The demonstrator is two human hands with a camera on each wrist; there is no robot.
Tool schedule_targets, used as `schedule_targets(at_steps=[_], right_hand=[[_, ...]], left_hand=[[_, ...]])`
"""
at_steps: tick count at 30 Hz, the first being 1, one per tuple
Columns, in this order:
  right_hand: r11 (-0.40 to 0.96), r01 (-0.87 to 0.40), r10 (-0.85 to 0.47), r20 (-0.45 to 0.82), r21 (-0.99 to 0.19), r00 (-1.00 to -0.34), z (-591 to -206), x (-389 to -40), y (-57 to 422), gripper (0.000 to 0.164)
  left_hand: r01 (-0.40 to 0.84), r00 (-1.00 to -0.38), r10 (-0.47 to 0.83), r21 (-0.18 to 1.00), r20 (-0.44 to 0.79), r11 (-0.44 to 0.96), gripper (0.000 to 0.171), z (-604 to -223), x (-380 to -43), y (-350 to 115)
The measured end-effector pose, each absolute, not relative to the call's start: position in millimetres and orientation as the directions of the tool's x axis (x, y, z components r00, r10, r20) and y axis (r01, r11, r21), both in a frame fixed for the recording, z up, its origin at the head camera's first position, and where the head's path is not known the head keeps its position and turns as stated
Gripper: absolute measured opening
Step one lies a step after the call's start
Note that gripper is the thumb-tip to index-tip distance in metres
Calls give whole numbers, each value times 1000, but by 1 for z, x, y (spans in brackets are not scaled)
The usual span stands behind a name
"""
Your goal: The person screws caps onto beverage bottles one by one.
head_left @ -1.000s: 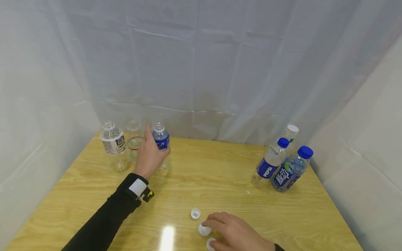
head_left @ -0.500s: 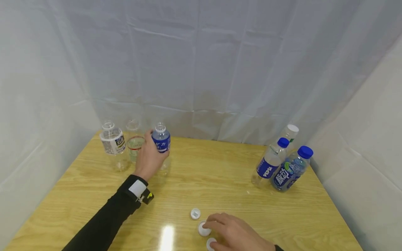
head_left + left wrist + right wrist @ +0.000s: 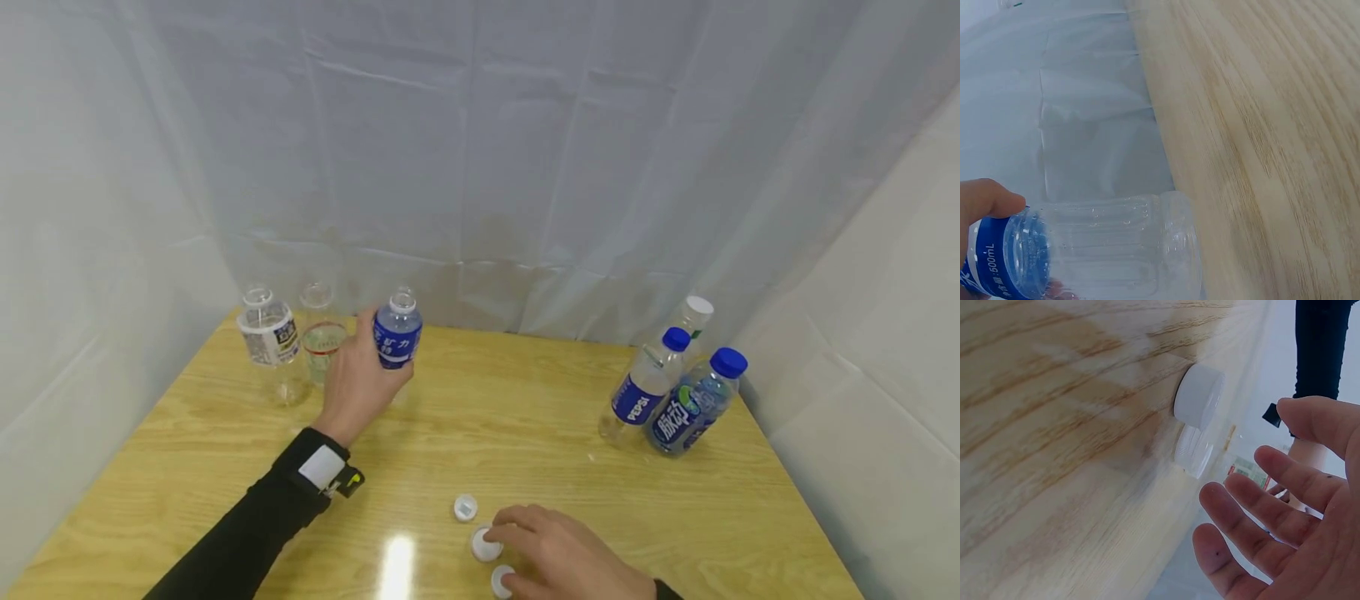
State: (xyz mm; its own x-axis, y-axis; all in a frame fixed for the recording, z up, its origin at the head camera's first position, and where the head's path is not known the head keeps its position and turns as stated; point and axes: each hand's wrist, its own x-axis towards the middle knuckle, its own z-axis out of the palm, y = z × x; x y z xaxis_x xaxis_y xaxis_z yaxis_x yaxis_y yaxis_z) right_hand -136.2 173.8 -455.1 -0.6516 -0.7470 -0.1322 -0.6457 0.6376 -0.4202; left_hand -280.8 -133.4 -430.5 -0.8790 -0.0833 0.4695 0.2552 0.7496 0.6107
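My left hand [image 3: 360, 379] grips a clear plastic bottle [image 3: 398, 329] with a blue label and an uncapped neck, thumb and fingers around the label. In the left wrist view, the bottle's clear lower body [image 3: 1116, 247] stretches out past the thumb, with its base close to the table. My right hand [image 3: 566, 554] hovers low at the front of the table, holding nothing. Its relaxed fingers [image 3: 1222, 506] stand apart from the white caps in the right wrist view. Three white caps lie in a row there: a far one [image 3: 465, 507], a middle one [image 3: 486, 543] and a near one [image 3: 502, 582].
Two uncapped clear bottles stand at the back left: one with a white label [image 3: 270, 342], one with a green and red label [image 3: 322, 342]. Capped bottles at the right are a Pepsi bottle [image 3: 637, 400], a blue-capped bottle [image 3: 686, 412] and a white-capped one [image 3: 697, 312] behind.
My left hand has closed around the blue-labelled bottle and moved it slightly right, away from the other two uncapped bottles. My right hand has stayed nearly still over the caps.
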Motion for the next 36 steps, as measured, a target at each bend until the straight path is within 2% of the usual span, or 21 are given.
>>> schedule_targets(at_steps=[5, 12, 21, 29, 36], right_hand=[[638, -659, -750, -125, -398, -650, -457, -136, 173, 39], [634, -674, -756, -122, -379, -643, -459, -136, 172, 39], [648, -669, -749, -142, -365, -647, -460, -135, 170, 39], [662, -651, -739, -179, -370, -650, -461, -135, 170, 38], [628, -696, -771, -155, -348, -618, -464, -134, 170, 37]], left_hand=[[307, -868, -37, 592, 496, 745, 85, -428, -270, -132], [340, -857, 21, 535, 514, 773, 92, -422, -253, -129], [428, -809, 86, 481, 582, 765, 95, -414, -230, -123], [445, -800, 116, 454, 588, 772, 98, -406, -212, -112], [458, -794, 148, 421, 589, 783, 100, -405, -202, -107]])
